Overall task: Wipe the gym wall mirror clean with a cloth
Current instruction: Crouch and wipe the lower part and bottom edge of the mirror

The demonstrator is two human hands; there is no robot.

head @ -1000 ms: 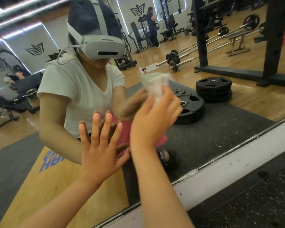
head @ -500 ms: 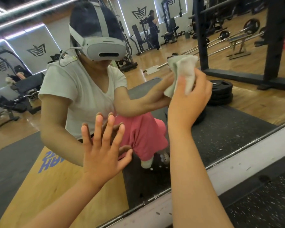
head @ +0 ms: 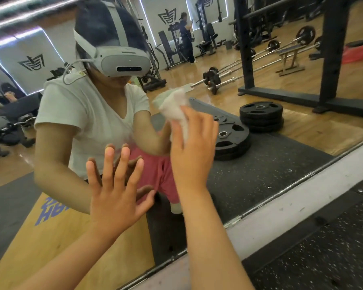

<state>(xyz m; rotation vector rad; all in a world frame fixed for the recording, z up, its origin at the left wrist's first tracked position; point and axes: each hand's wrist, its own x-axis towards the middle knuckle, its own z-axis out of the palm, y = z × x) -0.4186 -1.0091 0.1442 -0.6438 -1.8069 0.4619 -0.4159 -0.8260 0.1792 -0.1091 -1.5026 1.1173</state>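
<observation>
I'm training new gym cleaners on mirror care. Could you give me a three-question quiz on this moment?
1. Which hand presses the white cloth to the glass? A) left B) right C) both
2. True or false: the left hand lies flat, fingers spread, against the wall mirror.
3. Fill in: reflected to the right of the cloth are stacked black weight ____.
Key: 1 B, the right hand; 2 true; 3 plates.
</observation>
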